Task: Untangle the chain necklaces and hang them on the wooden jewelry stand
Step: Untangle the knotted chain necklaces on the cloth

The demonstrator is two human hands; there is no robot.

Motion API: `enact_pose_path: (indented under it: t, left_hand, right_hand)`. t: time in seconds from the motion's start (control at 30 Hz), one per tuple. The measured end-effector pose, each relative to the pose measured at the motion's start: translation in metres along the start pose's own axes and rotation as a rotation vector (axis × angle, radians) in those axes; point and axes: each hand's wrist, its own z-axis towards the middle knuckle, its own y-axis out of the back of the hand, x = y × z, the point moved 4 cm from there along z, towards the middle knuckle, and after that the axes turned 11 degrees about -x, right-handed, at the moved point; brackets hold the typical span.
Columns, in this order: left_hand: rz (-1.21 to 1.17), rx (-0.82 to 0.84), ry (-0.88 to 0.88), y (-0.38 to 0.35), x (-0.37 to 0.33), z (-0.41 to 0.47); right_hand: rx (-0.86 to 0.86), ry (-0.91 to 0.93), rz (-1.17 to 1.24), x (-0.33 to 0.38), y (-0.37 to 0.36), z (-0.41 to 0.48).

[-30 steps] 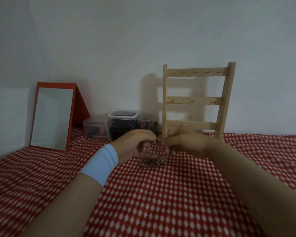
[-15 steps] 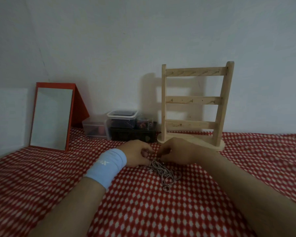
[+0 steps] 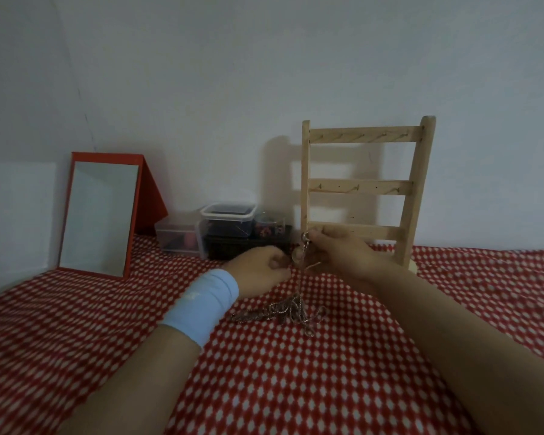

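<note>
Home, prob. dressing corner: standing mirror, wooden jewelry stand, plastic boxes, red-white cloth, plain wall.

One pale wooden ladder-shaped jewelry stand with three crossbars is at the far edge of the one red-and-white checked cloth surface. One tangled heap of thin metal chain necklaces is near the middle; how many chains it holds cannot be told. One red-framed rectangular mirror is at the far left. There are four containers at the far edge: one low clear plastic box, one white-rimmed clear tub, one dark box and one small clear jar. There are two hands, the left hand and the right hand, and one light blue wristband.
</note>
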Motion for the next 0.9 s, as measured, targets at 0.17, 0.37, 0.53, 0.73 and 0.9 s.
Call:
enact_pose_path:
  t: [0.17,0.37,0.53,0.73,0.9]
  left_hand:
    - [-0.324,0.151,-0.027,-0.031,-0.007,-0.006]
    - [-0.256,0.233,-0.066,-0.021,0.003,-0.002]
    - [-0.194,0.161,-0.034,-0.016,0.011,0.002]
    - [-0.242,-0.02,-0.075,-0.012,0.012,0.006]
    - [-0.251,-0.094,-0.143,-0.01,0.01,0.004]
  right_hand:
    - [0.003,-0.024,0.286,0.008,0.0,0.0]
    - [-0.008,-0.032,0.348,0.008,0.002,0.002]
    - [0.017,0.028,0.056,0.003,0.003,0.005]
    - [0.139,0.085,-0.419,-0.003,0.002,0.005]
    - [0.273,0.228,-0.921,-0.001,-0.004,-0.005]
